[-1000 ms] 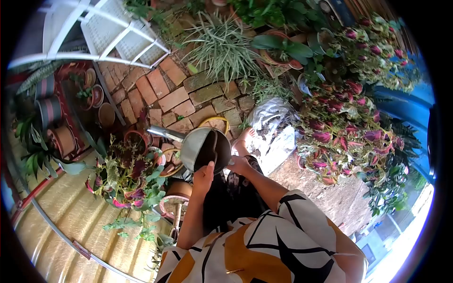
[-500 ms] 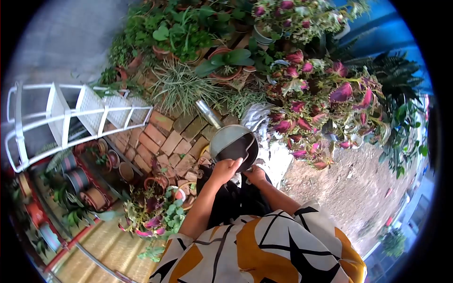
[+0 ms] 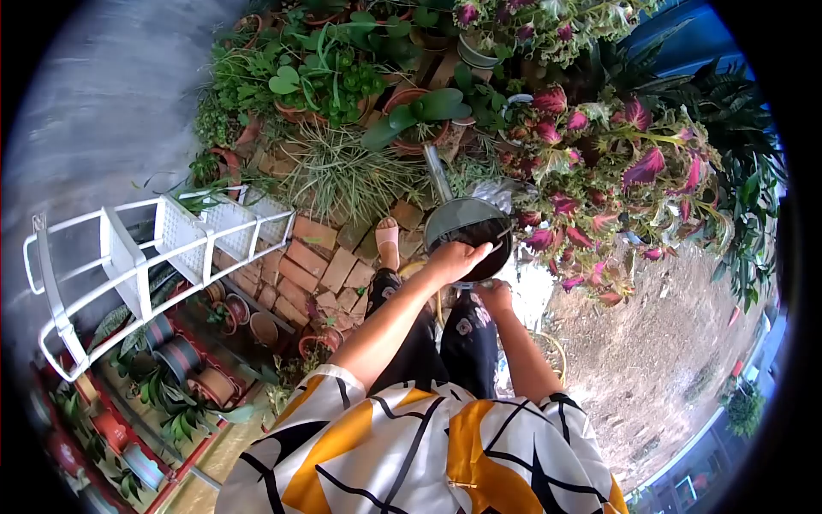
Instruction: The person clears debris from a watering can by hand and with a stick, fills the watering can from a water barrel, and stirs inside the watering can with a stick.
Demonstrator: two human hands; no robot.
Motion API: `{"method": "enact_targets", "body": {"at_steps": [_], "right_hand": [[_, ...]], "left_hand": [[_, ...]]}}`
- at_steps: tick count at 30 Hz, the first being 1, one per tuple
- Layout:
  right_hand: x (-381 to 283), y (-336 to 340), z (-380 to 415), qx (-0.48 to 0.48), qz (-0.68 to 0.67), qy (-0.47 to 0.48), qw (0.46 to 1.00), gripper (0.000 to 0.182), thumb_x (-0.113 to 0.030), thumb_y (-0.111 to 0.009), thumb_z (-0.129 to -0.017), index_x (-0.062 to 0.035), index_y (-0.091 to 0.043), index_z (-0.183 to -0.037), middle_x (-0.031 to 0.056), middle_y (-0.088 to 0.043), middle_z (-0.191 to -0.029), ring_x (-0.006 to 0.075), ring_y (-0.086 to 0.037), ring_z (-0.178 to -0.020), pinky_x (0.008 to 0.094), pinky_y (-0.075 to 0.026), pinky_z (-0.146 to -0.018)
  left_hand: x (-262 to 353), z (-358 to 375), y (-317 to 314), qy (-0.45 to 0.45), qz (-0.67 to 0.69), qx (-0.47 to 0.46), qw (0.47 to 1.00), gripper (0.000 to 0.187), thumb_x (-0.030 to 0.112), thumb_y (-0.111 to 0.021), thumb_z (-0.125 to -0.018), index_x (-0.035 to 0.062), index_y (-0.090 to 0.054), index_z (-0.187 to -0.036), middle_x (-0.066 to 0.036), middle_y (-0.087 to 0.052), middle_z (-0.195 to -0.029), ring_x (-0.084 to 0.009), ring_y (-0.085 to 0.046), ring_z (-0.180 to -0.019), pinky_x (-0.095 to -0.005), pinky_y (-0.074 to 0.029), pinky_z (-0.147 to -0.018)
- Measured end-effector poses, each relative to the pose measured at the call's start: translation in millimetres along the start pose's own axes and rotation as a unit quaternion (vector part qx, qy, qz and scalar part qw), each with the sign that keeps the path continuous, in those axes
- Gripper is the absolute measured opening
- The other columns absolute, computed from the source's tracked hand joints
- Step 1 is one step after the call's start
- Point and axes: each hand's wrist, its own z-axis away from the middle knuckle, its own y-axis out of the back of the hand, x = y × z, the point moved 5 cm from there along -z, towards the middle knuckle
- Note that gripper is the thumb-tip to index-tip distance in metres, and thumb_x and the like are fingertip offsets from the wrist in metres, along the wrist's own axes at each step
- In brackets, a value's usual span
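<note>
A metal watering can (image 3: pixel 462 214) is held in front of my body, its long spout (image 3: pixel 437 174) pointing away toward the potted plants. Its half-covered top shows a dark inside. My left hand (image 3: pixel 459 261) is closed on the handle over the opening. Low on the near side, my right hand (image 3: pixel 494 298) is closed at the back of the can, where its grip is partly hidden. Beyond the spout stands a broad-leaved plant (image 3: pixel 419 116) in a terracotta pot, with spiky grass (image 3: pixel 338 176) to its left.
A white metal step ladder (image 3: pixel 163 248) is at the left, beside brick paving (image 3: pixel 312 265). Red-and-green coleus plants (image 3: pixel 616 163) crowd the right side, above bare soil (image 3: pixel 634 343). Several pots stand on a red-edged rack (image 3: pixel 193 450) at lower left. My sandalled foot (image 3: pixel 388 236) is on the bricks.
The watering can and both hands have shifted right in view, and the spout has swung closer to the broad-leaved plant. My left foot now shows on the bricks.
</note>
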Motion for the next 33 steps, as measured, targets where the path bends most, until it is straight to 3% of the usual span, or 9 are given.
{"method": "enact_targets", "body": {"at_steps": [5, 7, 9, 13, 15, 20, 26, 30, 33], "right_hand": [[-29, 1, 11, -0.036, -0.119, -0.052, 0.991, 0.067, -0.044, -0.066, -0.069, 0.0081, -0.051, -0.109, 0.0222, -0.06, -0.098, 0.0309, -0.059, -0.09, 0.0357, -0.045, -0.077], [-8, -26, -5, -0.033, -0.151, -0.073, 0.985, 0.053, -0.046, -0.062, -0.069, 0.0008, -0.059, -0.094, 0.0193, -0.063, -0.082, 0.0331, -0.06, -0.085, 0.0381, -0.045, -0.074], [6, -40, -15, 0.009, -0.124, -0.034, 0.992, 0.054, -0.046, -0.062, -0.069, 0.0007, -0.058, -0.096, 0.0196, -0.063, -0.082, 0.0334, -0.06, -0.085, 0.0377, -0.045, -0.075], [3, -38, -7, -0.034, -0.129, -0.058, 0.989, 0.055, -0.046, -0.062, -0.069, -0.0005, -0.056, -0.1, 0.02, -0.062, -0.085, 0.0341, -0.059, -0.087, 0.0379, -0.045, -0.076], [-11, -24, 1, -0.069, -0.104, -0.062, 0.99, 0.054, -0.046, -0.062, -0.069, -0.0007, -0.057, -0.097, 0.0198, -0.062, -0.085, 0.0343, -0.059, -0.087, 0.0382, -0.045, -0.076], [6, -28, -5, -0.05, -0.025, -0.041, 0.998, 0.051, -0.046, -0.062, -0.069, -0.001, -0.058, -0.091, 0.0208, -0.062, -0.086, 0.0345, -0.059, -0.087, 0.0393, -0.045, -0.076], [7, -22, 11, -0.052, -0.049, -0.063, 0.995, 0.052, -0.046, -0.064, -0.068, -0.0009, -0.058, -0.093, 0.0207, -0.062, -0.087, 0.0341, -0.059, -0.088, 0.0393, -0.045, -0.076], [1, -19, 21, -0.055, -0.084, -0.082, 0.991, 0.051, -0.045, -0.064, -0.068, -0.0017, -0.058, -0.094, 0.02, -0.062, -0.088, 0.0335, -0.059, -0.088, 0.0387, -0.045, -0.076], [-5, -18, 25, -0.044, -0.049, -0.072, 0.995, 0.05, -0.044, -0.065, -0.068, -0.0019, -0.058, -0.094, 0.02, -0.062, -0.088, 0.033, -0.059, -0.087, 0.0374, -0.045, -0.076]], "left_hand": [[0, -23, 15, 0.002, -0.056, -0.042, 0.998, 0.063, 0.057, -0.042, -0.083, 0.0012, -0.054, -0.056, -0.015, -0.052, -0.053, -0.0273, -0.051, -0.051, -0.0368, -0.039, -0.052], [2, -25, 19, 0.011, -0.054, -0.041, 0.998, 0.063, 0.057, -0.041, -0.083, 0.0009, -0.054, -0.056, -0.015, -0.052, -0.054, -0.028, -0.053, -0.052, -0.0372, -0.039, -0.052], [3, -24, 19, 0.015, -0.06, -0.056, 0.996, 0.064, 0.057, -0.042, -0.083, 0.0, -0.055, -0.056, -0.016, -0.053, -0.055, -0.0291, -0.054, -0.053, -0.0376, -0.039, -0.052], [-3, -19, 18, 0.013, -0.071, -0.065, 0.995, 0.062, 0.054, -0.043, -0.083, -0.0012, -0.055, -0.058, -0.016, -0.055, -0.056, -0.0292, -0.054, -0.053, -0.0373, -0.04, -0.053], [-5, -16, 19, 0.024, -0.056, -0.055, 0.997, 0.061, 0.054, -0.043, -0.084, -0.0014, -0.056, -0.06, -0.017, -0.054, -0.056, -0.0288, -0.055, -0.055, -0.0368, -0.041, -0.053], [-1, -7, 22, 0.036, -0.022, -0.048, 0.998, 0.059, 0.053, -0.043, -0.084, 0.001, -0.055, -0.059, -0.016, -0.054, -0.057, -0.0293, -0.055, -0.056, -0.0364, -0.04, -0.054], [-12, -2, 8, -0.001, -0.026, -0.016, 1.0, 0.061, 0.053, -0.044, -0.083, 0.0009, -0.052, -0.054, -0.017, -0.052, -0.055, -0.0318, -0.053, -0.055, -0.0386, -0.038, -0.052], [-12, 5, 8, 0.02, -0.039, -0.033, 0.998, 0.06, 0.053, -0.044, -0.083, 0.0008, -0.052, -0.055, -0.017, -0.052, -0.055, -0.032, -0.054, -0.056, -0.0388, -0.039, -0.053], [-9, 10, 11, 0.014, -0.036, -0.03, 0.999, 0.06, 0.053, -0.044, -0.083, 0.0007, -0.052, -0.055, -0.017, -0.053, -0.055, -0.032, -0.053, -0.055, -0.0386, -0.039, -0.053]]}}
